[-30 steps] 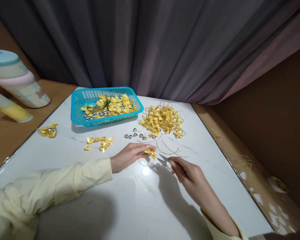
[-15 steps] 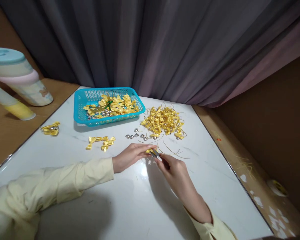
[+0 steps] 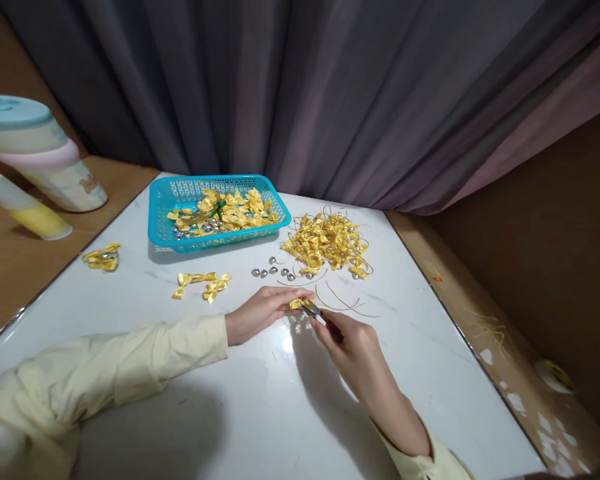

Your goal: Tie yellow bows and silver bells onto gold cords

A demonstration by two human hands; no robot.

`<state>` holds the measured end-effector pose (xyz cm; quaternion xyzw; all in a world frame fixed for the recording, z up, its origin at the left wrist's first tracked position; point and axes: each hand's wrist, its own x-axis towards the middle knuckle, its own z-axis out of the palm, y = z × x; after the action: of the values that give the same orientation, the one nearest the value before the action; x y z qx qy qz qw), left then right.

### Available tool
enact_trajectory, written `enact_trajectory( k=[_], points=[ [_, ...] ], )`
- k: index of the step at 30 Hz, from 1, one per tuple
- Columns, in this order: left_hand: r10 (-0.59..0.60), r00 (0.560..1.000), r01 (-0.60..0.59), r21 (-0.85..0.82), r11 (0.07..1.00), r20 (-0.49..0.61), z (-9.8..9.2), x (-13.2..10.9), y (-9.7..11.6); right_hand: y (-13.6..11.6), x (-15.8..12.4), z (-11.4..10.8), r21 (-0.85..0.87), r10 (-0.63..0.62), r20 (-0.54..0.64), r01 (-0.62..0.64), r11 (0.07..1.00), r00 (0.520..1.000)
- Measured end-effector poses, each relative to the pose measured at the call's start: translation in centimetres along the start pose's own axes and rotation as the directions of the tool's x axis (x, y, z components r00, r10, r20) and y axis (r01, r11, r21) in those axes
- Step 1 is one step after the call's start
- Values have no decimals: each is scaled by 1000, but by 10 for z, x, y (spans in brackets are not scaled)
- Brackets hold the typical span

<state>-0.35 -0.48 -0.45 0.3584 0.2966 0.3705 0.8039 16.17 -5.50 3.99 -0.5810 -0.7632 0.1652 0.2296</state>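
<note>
My left hand (image 3: pixel 260 313) is closed on a small yellow ribbon bow (image 3: pixel 296 304), pinched at the fingertips just above the table. My right hand (image 3: pixel 353 340) grips a pair of scissors (image 3: pixel 312 309) with grey metal blades and dark reddish handles. The blades point left and meet the edge of the bow; whether they cut anything is too small to tell. Just beyond the hands are several silver heart-shaped pieces (image 3: pixel 273 270) and loose thin gold cords (image 3: pixel 343 298). A heap of yellow bows on cords (image 3: pixel 330 241) lies behind them.
A blue plastic basket (image 3: pixel 155 230) holds more yellow bows and silver pieces. Loose bows (image 3: pixel 215 287) and a bow bundle (image 3: pixel 103 257) lie at left. A tumbler (image 3: pixel 45 157) and a yellow-wound spool (image 3: pixel 40 220) stand on the left ledge. A ribbon roll (image 3: pixel 555 377) and scraps lie right.
The scissors have shifted slightly at the bow, with their blades now a little apart. More of the yellow bow shows at my left fingertips. The right hand has moved slightly right.
</note>
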Motion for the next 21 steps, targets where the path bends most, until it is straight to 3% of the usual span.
enact_trajectory(
  k=[21],
  points=[
    [-10,1000,9,10,1000,20,2,-1,2,-6,7,5,2,-2,1,2,1000,1000]
  ],
)
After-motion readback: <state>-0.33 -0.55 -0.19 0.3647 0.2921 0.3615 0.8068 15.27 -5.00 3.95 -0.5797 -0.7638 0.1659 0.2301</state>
